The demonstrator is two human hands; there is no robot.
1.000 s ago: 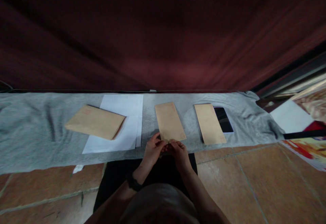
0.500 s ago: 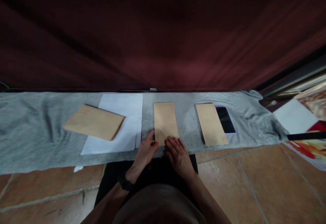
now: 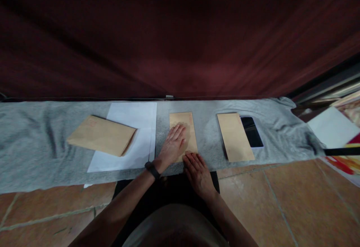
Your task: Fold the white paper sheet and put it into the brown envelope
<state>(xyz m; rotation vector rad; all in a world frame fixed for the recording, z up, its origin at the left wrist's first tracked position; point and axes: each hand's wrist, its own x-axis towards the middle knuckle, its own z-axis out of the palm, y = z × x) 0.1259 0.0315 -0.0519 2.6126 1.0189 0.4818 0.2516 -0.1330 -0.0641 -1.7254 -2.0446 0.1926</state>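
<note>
Oblong tan paper envelope [image 3: 191,138]: lies flat on the bench draped in soft grey cloth [image 3: 205,117], straight ahead of me, small red print at its far right corner.
Left hand [image 3: 172,147]: fingers straight, nearly together, laid across the envelope's middle and clamped on nothing.
Right hand [image 3: 198,174]: fingers side by side, tips resting on the near right corner, pinching nothing that I can see.
Pressing well: I'd anchor that corner lightly and keep my left palm level; thin paper could skid or crease on cloth this soft.
To the left: loose white paper sheets [image 3: 144,119], with a thick stack of tan paper envelopes [image 3: 102,134] slanted partly over them.
To the right: another tan paper envelope [image 3: 234,136], just beside a black-screened phone with a pale purple edge [image 3: 252,132].
Cloth: wrinkled towards both ends.
Room: dim; a dark red curtain [image 3: 180,48] beyond the far edge, brown floor tiles [image 3: 250,198] on the near side.
</note>
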